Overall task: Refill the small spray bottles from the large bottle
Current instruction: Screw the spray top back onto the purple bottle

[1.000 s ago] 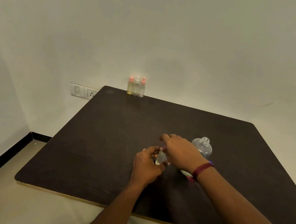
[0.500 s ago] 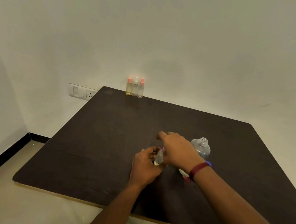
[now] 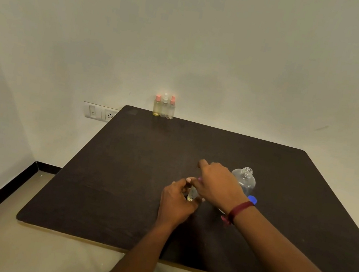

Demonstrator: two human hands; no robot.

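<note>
My left grip [image 3: 176, 203] is curled round the small spray bottle [image 3: 192, 194], holding it just above the worktop [image 3: 121, 173] with the clear body showing between fingers and thumb. My right grip [image 3: 217, 185] lies over the top of that same bottle, touching the left one, with thumb and a finger narrowed on the pink spray top [image 3: 199, 179]; only a sliver of pink shows. The index finger of this grip sticks out forward, away from me. A maroon wristband [image 3: 238, 211] sits on the right wrist.

Just beyond the right grip, on its outer side, the large bottle [image 3: 244, 180] stands upright on the worktop, clear, its threaded neck uncapped. A blue cap [image 3: 252, 200] lies beside its base, near the wristband.

Well apart from both grips, at the far edge of the worktop against the wall, three small spray bottles [image 3: 164, 106] stand in a tight row: the outer two have pink tops, the middle one a pale top.

Left of that row, on the wall below worktop level, is a switch and socket plate [image 3: 101, 112].
</note>
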